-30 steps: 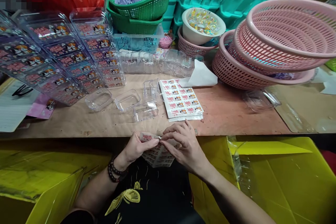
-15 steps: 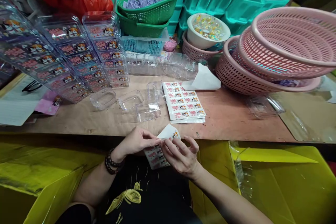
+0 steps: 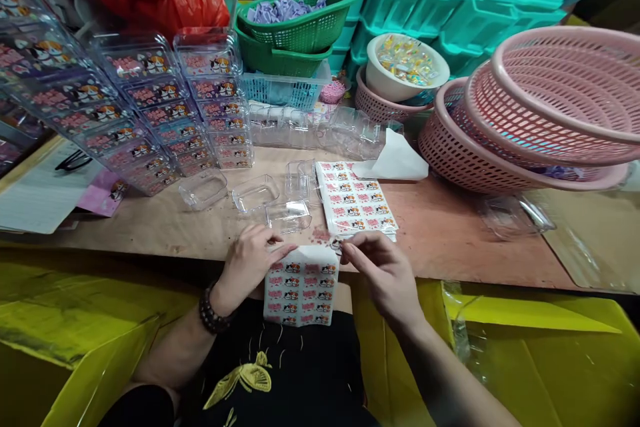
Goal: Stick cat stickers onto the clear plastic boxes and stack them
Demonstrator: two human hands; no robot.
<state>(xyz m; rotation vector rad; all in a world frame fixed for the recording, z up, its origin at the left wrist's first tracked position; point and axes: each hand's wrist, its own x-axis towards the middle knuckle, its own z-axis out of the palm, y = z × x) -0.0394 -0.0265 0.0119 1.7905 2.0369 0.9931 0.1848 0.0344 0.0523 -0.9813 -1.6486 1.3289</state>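
My left hand (image 3: 255, 257) pinches the upper left of a sticker sheet (image 3: 300, 293) that hangs over the table's front edge, in front of my shirt. The sheet bears rows of pink lettering with cartoon cats. Between the thumb and fingers of my right hand (image 3: 385, 273) is one clear sticker (image 3: 327, 239), peeled off and held just above the sheet's top right. A stack of similar sticker sheets (image 3: 357, 197) lies just beyond, with a curled white backing paper (image 3: 397, 157) on it. Clear plastic boxes (image 3: 289, 216) stand beyond my left hand.
Tall stacks of clear boxes with cat labels (image 3: 210, 87) rise on the left. Pink baskets (image 3: 500, 160) sit at the right, beside a white bowl (image 3: 435, 73) of wrapped pieces. Green baskets (image 3: 295, 57) and turquoise bins (image 3: 455, 13) stand behind. Yellow cartons (image 3: 530, 353) flank me below the table.
My right hand has moved up and right, away from the sheet, with a sticker now loose in its fingers. The bent sheet has straightened, and my left hand has shifted slightly upward.
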